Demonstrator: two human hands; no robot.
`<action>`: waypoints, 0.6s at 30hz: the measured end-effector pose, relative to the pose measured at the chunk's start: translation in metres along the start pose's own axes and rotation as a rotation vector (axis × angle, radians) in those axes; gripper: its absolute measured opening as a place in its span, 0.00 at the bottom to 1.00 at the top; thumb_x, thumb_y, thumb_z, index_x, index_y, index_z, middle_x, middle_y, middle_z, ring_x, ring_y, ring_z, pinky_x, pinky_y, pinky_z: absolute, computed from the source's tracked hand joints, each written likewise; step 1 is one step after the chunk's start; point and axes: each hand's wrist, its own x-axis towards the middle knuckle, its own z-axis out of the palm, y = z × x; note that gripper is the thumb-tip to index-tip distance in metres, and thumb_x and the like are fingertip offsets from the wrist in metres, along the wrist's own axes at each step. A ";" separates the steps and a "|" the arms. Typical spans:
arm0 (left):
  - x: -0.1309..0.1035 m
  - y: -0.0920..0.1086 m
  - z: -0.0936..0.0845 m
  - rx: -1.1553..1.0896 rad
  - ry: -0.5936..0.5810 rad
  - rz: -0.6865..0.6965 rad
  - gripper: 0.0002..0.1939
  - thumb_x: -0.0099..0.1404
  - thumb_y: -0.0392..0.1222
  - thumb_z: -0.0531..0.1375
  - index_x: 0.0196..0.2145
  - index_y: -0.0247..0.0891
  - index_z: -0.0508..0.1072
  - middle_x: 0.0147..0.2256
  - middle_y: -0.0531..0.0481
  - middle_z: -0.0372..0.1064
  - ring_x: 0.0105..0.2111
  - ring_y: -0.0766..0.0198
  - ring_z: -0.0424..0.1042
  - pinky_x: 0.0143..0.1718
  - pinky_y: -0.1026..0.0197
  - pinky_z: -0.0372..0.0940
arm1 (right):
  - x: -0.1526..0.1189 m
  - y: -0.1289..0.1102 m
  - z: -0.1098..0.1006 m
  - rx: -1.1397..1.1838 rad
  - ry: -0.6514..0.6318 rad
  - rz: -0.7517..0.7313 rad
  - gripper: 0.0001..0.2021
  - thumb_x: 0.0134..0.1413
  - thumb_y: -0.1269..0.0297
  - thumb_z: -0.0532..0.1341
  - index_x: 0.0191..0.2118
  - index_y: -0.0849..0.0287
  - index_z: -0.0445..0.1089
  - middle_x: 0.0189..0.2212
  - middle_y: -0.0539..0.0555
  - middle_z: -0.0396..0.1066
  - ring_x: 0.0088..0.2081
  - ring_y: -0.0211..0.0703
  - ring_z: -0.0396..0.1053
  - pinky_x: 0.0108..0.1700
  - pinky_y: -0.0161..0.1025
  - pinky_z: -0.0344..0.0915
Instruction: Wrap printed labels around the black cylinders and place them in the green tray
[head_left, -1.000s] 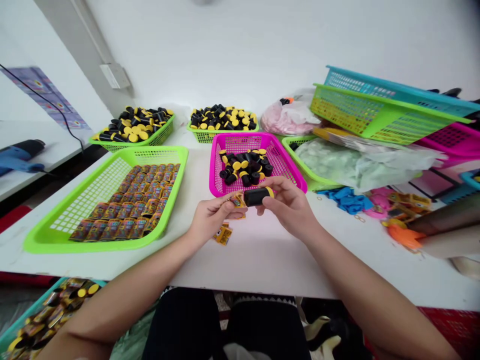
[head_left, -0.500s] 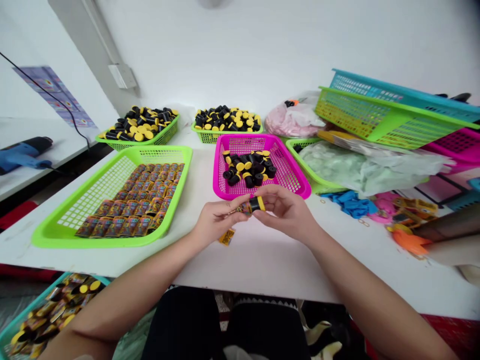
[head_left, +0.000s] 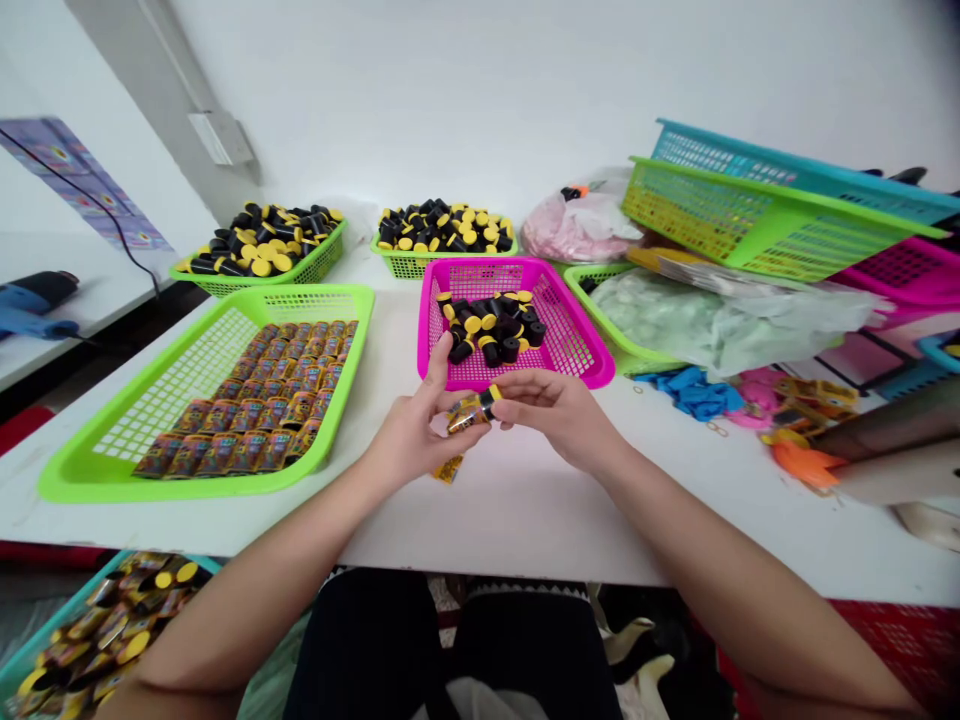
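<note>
Over the table, in front of the pink basket, my two hands hold a small black container (head_left: 469, 413) with a yellow cap, now wrapped in a printed sleeve. My left hand (head_left: 409, 432) supports its sleeved end, thumb below and index finger raised. The fingers of my right hand (head_left: 551, 412) close on the yellow cap end. Just under my left hand lies a flat printed sleeve (head_left: 448, 470), partly hidden. The pink basket (head_left: 581, 345) holds loose black containers with yellow caps. To the left, a green basket (head_left: 105, 462) contains rows of sleeved containers.
Two green baskets (head_left: 405, 263) piled with black-and-yellow containers stand along the wall. At right are stacked baskets (head_left: 780, 215), a plastic bag (head_left: 675, 315), blue gloves (head_left: 694, 392) and an orange item (head_left: 806, 460). A blue heat gun (head_left: 37, 305) lies far left. Sleeved containers fill a teal basket (head_left: 37, 640) below.
The sleeve now covers most of the container's black body, which showed near the cap before. My left index finger has lifted and straightened. The view has shifted slightly.
</note>
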 end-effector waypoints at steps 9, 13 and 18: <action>0.004 0.012 0.006 -0.414 0.108 -0.124 0.69 0.55 0.42 0.70 0.66 0.48 0.14 0.41 0.47 0.79 0.36 0.61 0.79 0.41 0.59 0.74 | -0.010 0.019 0.020 -0.841 0.151 -0.893 0.19 0.53 0.60 0.68 0.50 0.54 0.67 0.48 0.60 0.71 0.50 0.50 0.71 0.50 0.50 0.72; 0.007 0.013 0.009 -0.612 0.097 -0.160 0.71 0.50 0.37 0.72 0.67 0.52 0.16 0.36 0.56 0.77 0.30 0.67 0.77 0.33 0.65 0.72 | -0.013 0.020 0.026 -1.073 0.149 -1.002 0.29 0.57 0.69 0.62 0.63 0.56 0.55 0.50 0.62 0.68 0.54 0.52 0.67 0.53 0.52 0.70; 0.004 0.008 0.019 -0.705 -0.114 -0.262 0.55 0.55 0.34 0.64 0.70 0.48 0.36 0.30 0.59 0.72 0.27 0.71 0.73 0.31 0.68 0.69 | -0.018 0.015 0.030 -1.138 0.098 -1.070 0.30 0.57 0.70 0.60 0.64 0.60 0.53 0.47 0.63 0.67 0.50 0.53 0.67 0.49 0.52 0.71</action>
